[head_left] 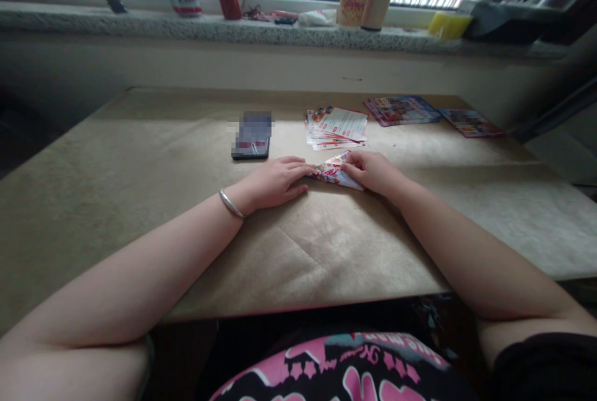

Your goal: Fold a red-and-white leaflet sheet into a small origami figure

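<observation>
Worktop: pale tan, a crease line running across the bare part near the person.

Left hand, silver bangle at the wrist: laid palm-down, fingers outstretched, tips over the left end of a printed paper piece. Grip on this side is not closed around anything; it appears to press the paper down. Right hand: thumb and fingers drawn together, grip pinching the paper's right end. Paper lies between the hands, near the middle of the worktop, apparently folded; fold count cannot be told.

Risks, judged: if the left fingertips bear too lightly, the paper could skid or swivel when the right hand pulls. Uneven pressure could set a crooked crease; too hard a pinch could crumple the glossy corner.

Farther left: dark phone, just beyond the left hand. Straight beyond the paper: loose fanned cards; a forward push might knock into them and scatter the pile. Far right: two card stacks, well clear of both hands.

Farthest: granite sill bearing bottles and a yellow item.
</observation>
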{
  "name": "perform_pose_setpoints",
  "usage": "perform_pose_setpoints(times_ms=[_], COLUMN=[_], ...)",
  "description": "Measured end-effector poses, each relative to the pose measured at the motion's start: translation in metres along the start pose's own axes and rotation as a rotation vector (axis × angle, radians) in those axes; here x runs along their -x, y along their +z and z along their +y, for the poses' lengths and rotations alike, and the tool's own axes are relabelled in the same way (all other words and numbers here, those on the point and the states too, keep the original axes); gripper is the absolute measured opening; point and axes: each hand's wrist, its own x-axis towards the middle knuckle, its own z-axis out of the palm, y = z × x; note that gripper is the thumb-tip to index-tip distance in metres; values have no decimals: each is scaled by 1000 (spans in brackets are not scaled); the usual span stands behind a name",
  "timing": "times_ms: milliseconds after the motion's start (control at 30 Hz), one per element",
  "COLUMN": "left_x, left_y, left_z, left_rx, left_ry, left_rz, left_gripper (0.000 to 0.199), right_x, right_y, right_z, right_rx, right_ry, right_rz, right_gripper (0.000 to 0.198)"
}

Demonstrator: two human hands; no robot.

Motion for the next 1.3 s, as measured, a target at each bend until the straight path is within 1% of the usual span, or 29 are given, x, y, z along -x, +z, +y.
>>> perform_pose_setpoints(times_ms=[133, 300, 400, 600, 700, 800, 833, 867, 900, 933, 1000, 1067, 1100, 1167, 1300], left_x=[-1, -1, -1, -1, 0, 0, 0, -1, -1, -1, -2, -2, -3, -2, -1], left_y=[-1, 1, 3, 5, 5, 5, 5, 5, 5, 5, 6, 7, 7, 8, 6], left_z=[2, 4, 6, 3, 2, 4, 5, 6, 7, 7, 7, 7, 6, 6, 7], left_rx=[36, 4, -9, 11, 12, -17, -26, -31, -34, -36, -44, -54, -56, -51, -23], left_ry=[-13, 105, 131, 129, 133, 136, 133, 127, 119, 115, 115, 122, 126, 129, 127], left_rz=[24, 50, 71, 110, 94, 32, 8, -10, -25, -37, -53, -60, -60, -53, -41], left_gripper=[47, 41, 36, 34, 37, 46, 49, 51, 52, 53, 54, 54, 54, 53, 54], right_x=[-1, -1, -2, -6, -6, -1, 2, 4, 6, 9, 12, 14, 15, 14, 10], right_y=[3, 3, 2, 0, -4, -10, -12, -14, -15, -14, -11, -5, -2, 3, 10], right_z=[-2, -7, -9, -4, 0, 0, -2, -5, -8, -11, -18, -23, -24, -25, -21], right_rx=[120, 249, 255, 192, 224, 373, 452, 528, 586, 612, 613, 614, 614, 607, 542], right_ry=[9, 53, 60, 137, 149, 150, 121, 60, -31, -121, -239, -366, -389, -401, -426], right_rz=[-3, -36, -45, -50, -64, -24, 24, 80, 106, 120, 200, 238, 259, 255, 139], right_gripper=[23, 24, 22, 20, 21, 24, 26, 26, 26, 27, 30, 29, 29, 29, 33])
